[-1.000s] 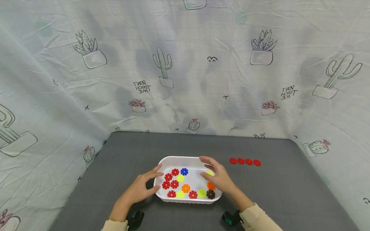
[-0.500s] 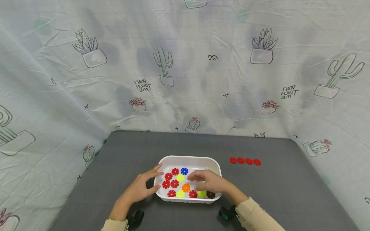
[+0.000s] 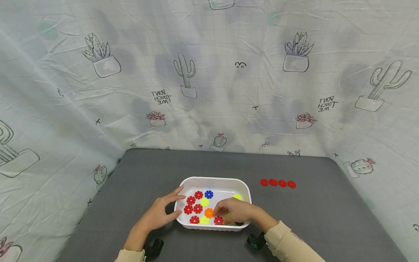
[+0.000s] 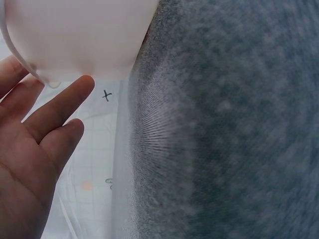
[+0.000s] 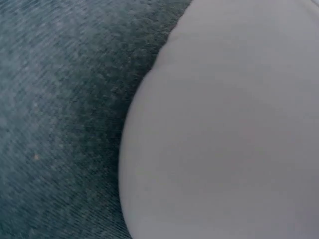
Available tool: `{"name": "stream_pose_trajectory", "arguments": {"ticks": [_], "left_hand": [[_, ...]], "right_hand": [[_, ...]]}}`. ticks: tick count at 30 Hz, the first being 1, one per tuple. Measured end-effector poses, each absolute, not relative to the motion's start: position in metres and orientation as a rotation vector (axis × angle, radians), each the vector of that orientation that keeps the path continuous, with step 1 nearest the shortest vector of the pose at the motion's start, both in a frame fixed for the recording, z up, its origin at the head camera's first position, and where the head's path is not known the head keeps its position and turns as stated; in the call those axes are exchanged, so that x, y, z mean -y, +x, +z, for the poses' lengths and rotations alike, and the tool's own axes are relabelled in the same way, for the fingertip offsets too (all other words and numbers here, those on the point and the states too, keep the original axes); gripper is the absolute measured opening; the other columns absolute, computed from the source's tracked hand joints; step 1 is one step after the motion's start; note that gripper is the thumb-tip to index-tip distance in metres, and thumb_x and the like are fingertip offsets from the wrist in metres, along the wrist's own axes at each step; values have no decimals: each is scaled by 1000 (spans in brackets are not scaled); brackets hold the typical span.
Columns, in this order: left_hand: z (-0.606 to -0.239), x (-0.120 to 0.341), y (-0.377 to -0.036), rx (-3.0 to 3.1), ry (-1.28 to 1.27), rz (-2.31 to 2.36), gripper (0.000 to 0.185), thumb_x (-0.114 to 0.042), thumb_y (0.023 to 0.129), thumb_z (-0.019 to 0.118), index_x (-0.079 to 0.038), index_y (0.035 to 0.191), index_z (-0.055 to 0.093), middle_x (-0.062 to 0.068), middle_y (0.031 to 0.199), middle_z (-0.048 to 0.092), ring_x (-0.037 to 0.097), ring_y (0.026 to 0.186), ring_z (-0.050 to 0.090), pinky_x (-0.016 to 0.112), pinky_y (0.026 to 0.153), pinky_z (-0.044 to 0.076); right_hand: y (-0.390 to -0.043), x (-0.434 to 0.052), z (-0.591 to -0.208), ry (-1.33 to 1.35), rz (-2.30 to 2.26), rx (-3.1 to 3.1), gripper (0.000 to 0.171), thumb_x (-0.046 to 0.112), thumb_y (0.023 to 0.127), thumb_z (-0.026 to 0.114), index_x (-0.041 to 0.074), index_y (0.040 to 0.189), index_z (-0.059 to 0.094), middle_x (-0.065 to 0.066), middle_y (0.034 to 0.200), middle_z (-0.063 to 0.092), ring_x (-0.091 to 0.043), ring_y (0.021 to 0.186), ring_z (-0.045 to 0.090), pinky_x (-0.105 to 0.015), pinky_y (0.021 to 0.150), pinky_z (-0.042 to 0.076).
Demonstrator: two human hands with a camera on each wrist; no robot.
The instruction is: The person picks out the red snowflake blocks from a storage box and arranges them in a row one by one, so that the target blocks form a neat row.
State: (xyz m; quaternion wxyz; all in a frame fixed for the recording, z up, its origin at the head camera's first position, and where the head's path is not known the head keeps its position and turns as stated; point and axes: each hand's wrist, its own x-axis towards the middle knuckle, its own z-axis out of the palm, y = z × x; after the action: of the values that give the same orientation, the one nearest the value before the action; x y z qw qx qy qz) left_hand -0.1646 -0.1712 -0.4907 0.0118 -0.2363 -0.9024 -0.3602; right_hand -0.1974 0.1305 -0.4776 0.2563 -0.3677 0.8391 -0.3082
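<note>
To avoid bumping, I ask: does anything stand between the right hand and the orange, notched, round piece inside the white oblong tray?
Nothing visible. The right hand is inside the tray, its fingers close beside the orange piece; whether they touch it, I cannot tell.

Both sleeves (image 3: 291, 242) are beige, both wrist cameras (image 3: 154, 250) mostly black.

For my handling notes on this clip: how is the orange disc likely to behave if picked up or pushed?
The orange disc looks thin and small, so it is probably light. Lying flat in the smooth-looking white tray, it would likely slide rather than roll. Its crisp, notched outline suggests it is stiff rather than floppy.
</note>
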Motion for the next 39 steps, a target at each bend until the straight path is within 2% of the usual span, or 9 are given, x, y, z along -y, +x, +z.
{"name": "stream_pose_trajectory", "arguments": {"ticks": [10, 20, 32, 39], "left_hand": [[-490, 171, -165, 2749, -786, -1046, 42, -23, 77, 66, -16, 118, 60, -3, 140, 39, 18, 122, 45, 46, 93, 41], [-491, 172, -163, 2736, -800, -1041, 41, -22, 77, 66, -15, 117, 60, -2, 140, 40, 18, 121, 46, 44, 93, 42], [-495, 174, -163, 2758, -783, -1021, 41, -25, 78, 65, -18, 118, 59, -5, 141, 38, 18, 121, 46, 46, 93, 41], [-495, 175, -163, 2778, -781, -1056, 42, -26, 79, 64, -18, 119, 58, -5, 141, 37, 19, 123, 44, 48, 94, 40]], "right_hand": [[-193, -120, -482, -1156, -637, -2394, 25, 7, 75, 67, 20, 96, 62, 10, 89, 55, -3, 79, 49, -14, 73, 44], [-189, -113, -484, -1097, -576, -2424, 19, 13, 76, 69, 22, 90, 59, 11, 82, 50, -1, 75, 45, -12, 69, 42], [-189, -113, -487, -1152, -580, -2474, 20, 16, 75, 70, 24, 91, 60, 11, 86, 48, 0, 76, 44, -12, 67, 42], [-188, -112, -486, -1098, -640, -2482, 23, 12, 75, 70, 24, 92, 60, 12, 86, 51, -1, 76, 46, -14, 69, 43]]}}
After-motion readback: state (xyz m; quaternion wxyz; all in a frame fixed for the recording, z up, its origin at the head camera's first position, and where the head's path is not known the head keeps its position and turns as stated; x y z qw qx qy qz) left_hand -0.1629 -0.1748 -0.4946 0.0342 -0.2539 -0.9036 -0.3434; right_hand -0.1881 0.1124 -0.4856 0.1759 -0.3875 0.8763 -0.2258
